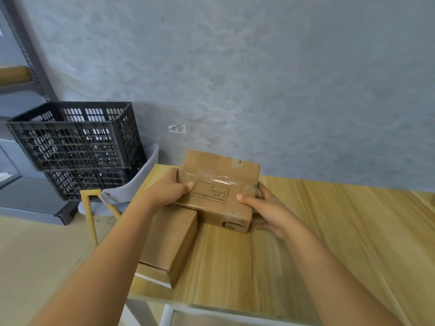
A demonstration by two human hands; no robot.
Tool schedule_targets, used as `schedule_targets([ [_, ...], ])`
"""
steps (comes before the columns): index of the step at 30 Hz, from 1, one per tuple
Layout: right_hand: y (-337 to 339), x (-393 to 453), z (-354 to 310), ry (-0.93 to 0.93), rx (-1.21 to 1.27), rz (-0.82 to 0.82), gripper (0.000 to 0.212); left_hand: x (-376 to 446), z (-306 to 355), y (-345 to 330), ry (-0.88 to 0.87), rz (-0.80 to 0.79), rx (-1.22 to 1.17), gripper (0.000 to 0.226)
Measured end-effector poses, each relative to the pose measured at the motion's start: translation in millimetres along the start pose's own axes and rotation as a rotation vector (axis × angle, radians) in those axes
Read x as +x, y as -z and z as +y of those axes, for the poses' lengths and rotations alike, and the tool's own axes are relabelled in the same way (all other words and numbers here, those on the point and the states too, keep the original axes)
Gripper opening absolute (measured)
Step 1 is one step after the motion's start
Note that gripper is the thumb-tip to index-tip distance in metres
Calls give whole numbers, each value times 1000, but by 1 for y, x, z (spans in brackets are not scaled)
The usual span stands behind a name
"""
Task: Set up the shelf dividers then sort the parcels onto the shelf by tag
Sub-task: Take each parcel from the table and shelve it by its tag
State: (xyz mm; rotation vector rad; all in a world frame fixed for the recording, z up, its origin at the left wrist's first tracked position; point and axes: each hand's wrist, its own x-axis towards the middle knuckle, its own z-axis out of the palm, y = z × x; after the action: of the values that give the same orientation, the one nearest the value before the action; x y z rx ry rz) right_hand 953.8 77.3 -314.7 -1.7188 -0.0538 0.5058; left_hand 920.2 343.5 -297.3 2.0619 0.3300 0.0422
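Observation:
A taped cardboard parcel [219, 184] with a printed label box on top sits at the far left end of the wooden table [329, 231]. My left hand [169, 188] grips its left side, thumb on top. My right hand [263, 208] grips its right side, thumb on the top face. A second, plain cardboard parcel [169, 245] lies on the table just in front, under my left forearm. A corner of the metal shelf [21, 74] with a wooden board shows at the far left edge.
Two stacked black plastic crates [77, 142] sit on a grey chair [131, 191] left of the table. A small white paper tag [177, 129] is stuck on the grey wall behind the parcels. Beige floor lies to the lower left.

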Motion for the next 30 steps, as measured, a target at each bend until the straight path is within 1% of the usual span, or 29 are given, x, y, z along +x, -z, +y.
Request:
schedule_targets([
  [1,0,1,-2,51,60,-3,64,-3,-3,1,-28,17,-43,22],
  [3,1,5,-7,122,229,-6,66,-7,-5,4,-46,45,-123,32],
  [4,3,6,-11,133,330,-3,62,-9,-5,6,-63,65,-155,37],
  [7,11,8,-24,74,591,18,46,-11,0,10,-173,101,-202,62],
  [9,18,11,-31,5,688,25,52,-14,6,10,-243,97,-182,69],
  [11,23,11,-35,-43,689,26,58,-17,13,9,-310,88,-165,67],
  [13,26,8,-39,-67,626,44,53,-19,20,10,-329,42,-218,61],
  [14,27,6,-38,-53,597,81,49,-19,24,11,-296,5,-296,54],
  [16,30,4,-35,28,566,155,43,-22,31,12,-179,-52,-457,39],
  [17,30,2,-33,76,555,168,41,-23,33,12,-131,-74,-495,31],
  [18,30,0,-31,126,543,167,42,-24,36,11,-100,-91,-496,31],
  [20,29,-3,-29,224,533,155,48,-25,42,7,-68,-106,-462,47],
  [21,28,-4,-29,259,536,151,48,-25,44,4,-66,-91,-448,51],
  [23,25,-9,-31,286,558,150,35,-23,45,-1,-82,-38,-440,46],
  [24,23,-11,-33,272,574,163,34,-22,43,-3,-101,-24,-434,43],
  [27,22,-10,-37,203,589,251,59,-20,33,-6,-188,-74,-402,40],
  [28,23,-9,-38,172,596,256,62,-20,30,-5,-220,-94,-388,42],
  [30,25,-8,-37,111,637,192,52,-21,25,-4,-270,-130,-378,50],
])
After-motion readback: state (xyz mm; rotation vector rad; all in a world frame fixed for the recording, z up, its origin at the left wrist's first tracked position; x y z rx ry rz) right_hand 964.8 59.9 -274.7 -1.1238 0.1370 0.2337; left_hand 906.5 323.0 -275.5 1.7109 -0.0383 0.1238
